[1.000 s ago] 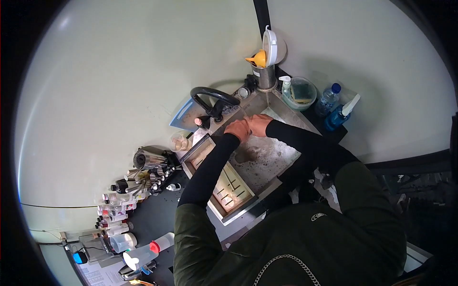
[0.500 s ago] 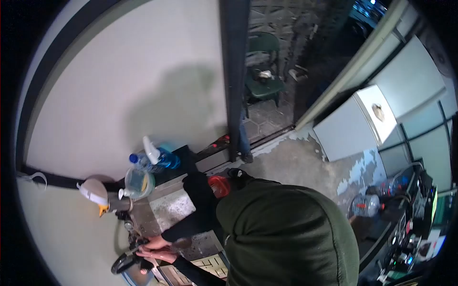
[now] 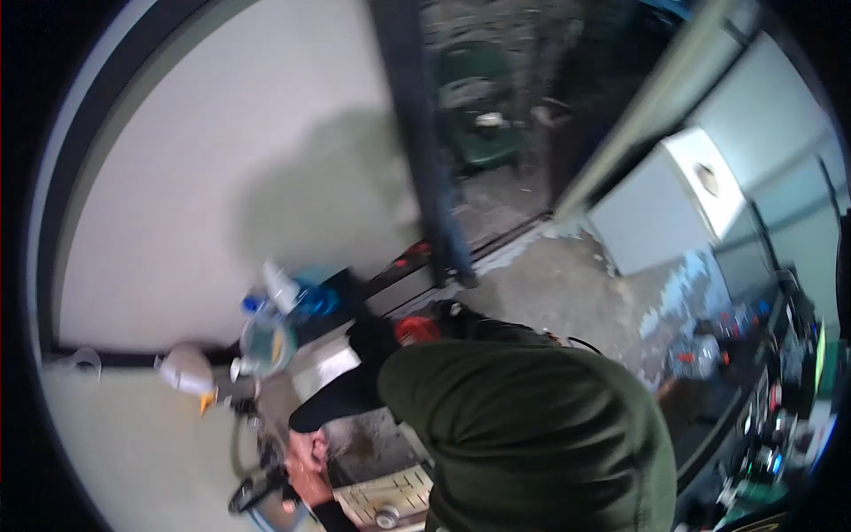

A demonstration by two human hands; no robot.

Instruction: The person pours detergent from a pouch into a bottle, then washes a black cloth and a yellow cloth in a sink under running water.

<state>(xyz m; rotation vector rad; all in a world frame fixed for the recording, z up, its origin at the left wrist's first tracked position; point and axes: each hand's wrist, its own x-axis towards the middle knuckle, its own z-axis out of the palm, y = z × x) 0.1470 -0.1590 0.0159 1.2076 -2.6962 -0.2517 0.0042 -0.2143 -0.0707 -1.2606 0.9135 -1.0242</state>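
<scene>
Over the wet sink basin, my two bare hands meet at the lower left, blurred by motion. My right hand, at the end of a black sleeve, is bent with its fingers curled against my left hand. My left hand reaches up from the lower sleeve, and its fingers are partly hidden and smeared. A dark tap-like fitting is just left of the hands. Close below them lies a pale slotted tray with a round white piece on it. A container with a black rim is to their left.
A blue spray bottle and a clear tub stand on the ledge by the wall. A white small fridge stands across the floor. Clear bottles and electronics sit on the dark counter at right. A green chair is beyond the doorway.
My hands have moved slightly right in view, from stretched flat together to the right hand bent over the left. The whole view has shifted and blurred with head motion.
</scene>
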